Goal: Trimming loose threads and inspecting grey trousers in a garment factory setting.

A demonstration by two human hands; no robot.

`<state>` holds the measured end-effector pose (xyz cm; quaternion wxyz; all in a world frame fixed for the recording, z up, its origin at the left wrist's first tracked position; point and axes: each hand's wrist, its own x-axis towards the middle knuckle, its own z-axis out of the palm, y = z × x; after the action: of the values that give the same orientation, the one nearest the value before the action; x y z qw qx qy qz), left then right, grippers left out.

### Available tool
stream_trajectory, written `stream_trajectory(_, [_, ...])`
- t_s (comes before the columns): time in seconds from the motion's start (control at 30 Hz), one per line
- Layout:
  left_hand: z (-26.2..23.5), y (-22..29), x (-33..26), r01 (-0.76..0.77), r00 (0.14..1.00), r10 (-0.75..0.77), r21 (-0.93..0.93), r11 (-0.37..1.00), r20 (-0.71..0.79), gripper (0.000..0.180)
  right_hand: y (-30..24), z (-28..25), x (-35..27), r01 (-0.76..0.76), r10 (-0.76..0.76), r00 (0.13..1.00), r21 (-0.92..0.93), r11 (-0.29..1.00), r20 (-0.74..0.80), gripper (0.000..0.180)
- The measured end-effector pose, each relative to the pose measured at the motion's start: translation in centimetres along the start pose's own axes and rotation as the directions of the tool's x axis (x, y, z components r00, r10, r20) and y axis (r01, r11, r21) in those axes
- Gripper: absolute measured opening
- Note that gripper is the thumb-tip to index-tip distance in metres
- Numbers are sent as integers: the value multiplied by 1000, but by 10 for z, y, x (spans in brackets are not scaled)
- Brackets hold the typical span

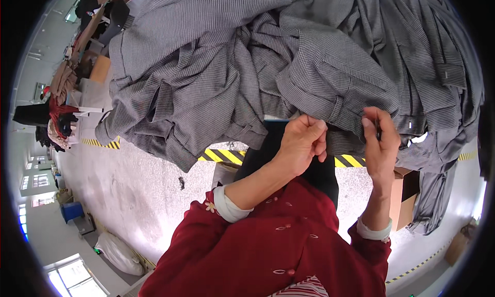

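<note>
A pair of grey checked trousers (337,75) lies on a heap of like garments, its waistband with a belt loop turned toward me. At the waistband's near edge my left hand (303,145) is closed, thumb pressed to the forefinger in a pinch. What it pinches, if anything, is too small to make out. My right hand (381,142) is beside the same edge, farther right, with its fingers curled and its thumb raised near the cloth. Something small and dark shows between its fingers, but its kind is hidden.
More grey checked garments (191,85) spread across the work surface and hang over its near edge. An open cardboard box (407,196) stands on the floor at the right. Yellow-and-black tape (221,156) marks the floor. At the far left are dark clothes (33,115) and a blue bin (72,212).
</note>
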<state>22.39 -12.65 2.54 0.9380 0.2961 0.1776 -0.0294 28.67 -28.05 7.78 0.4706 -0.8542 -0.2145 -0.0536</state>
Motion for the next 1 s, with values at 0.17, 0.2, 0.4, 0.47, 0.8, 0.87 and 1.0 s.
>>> stream_trajectory(0.17, [4,-1,-6,6,1000,-5,39,999,-22,12,-1,-4,0,-29,30,999,-39,999,11,21])
stream_trajectory(0.2, [5,-2,-7,-42,999,41,103,994,6,12,-4,-7,-2,-62,66,997,-70,996,43,24])
stream_trajectory(0.4, [4,-1,-12,-159,987,146,242,957,69,11,-32,-13,-36,124,-104,969,-77,989,222,34])
stream_trajectory(0.47, [5,-1,-13,-180,983,164,261,949,81,10,-27,2,-47,73,-43,978,-140,987,203,29])
stream_trajectory(0.8, [6,1,-17,-225,973,200,284,932,115,9,-25,37,-46,65,-32,994,-329,942,104,20])
stream_trajectory(0.87, [6,1,-17,-236,970,209,290,928,122,9,-26,39,-45,54,-28,996,-315,947,86,18])
stream_trajectory(1.0, [5,1,-16,-239,969,212,268,933,124,9,-27,42,-45,43,-17,996,-326,944,82,17])
